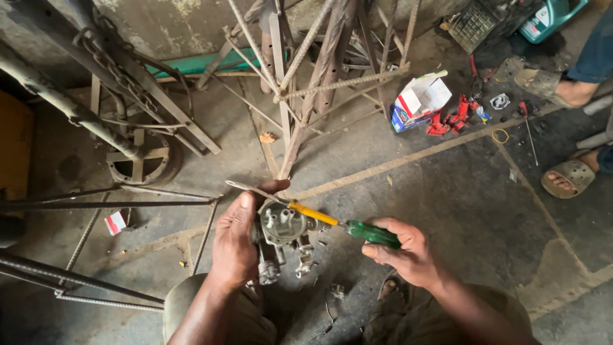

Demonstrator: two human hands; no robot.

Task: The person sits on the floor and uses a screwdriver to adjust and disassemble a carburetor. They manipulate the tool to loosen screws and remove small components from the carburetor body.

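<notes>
The left hand is gripping a grey metal carburetor from its left side, fingers wrapped around the body and the thumb reaching over the top, holding it up above the floor between the person's knees. The right hand is clenching the green handle of a screwdriver, whose yellow shank is pointing left and meeting the top of the carburetor. A thin metal strip is sticking out to the left from under the left thumb. A few small metal parts are lying on the concrete floor just below the carburetor.

Farther out, rusty steel rods are lying to the left, with a small red and white packet beside them. Beyond, a torn cardboard box is sitting near some red plastic pieces. At the right edge, another person's sandalled feet are resting on the floor, well apart from the hands.
</notes>
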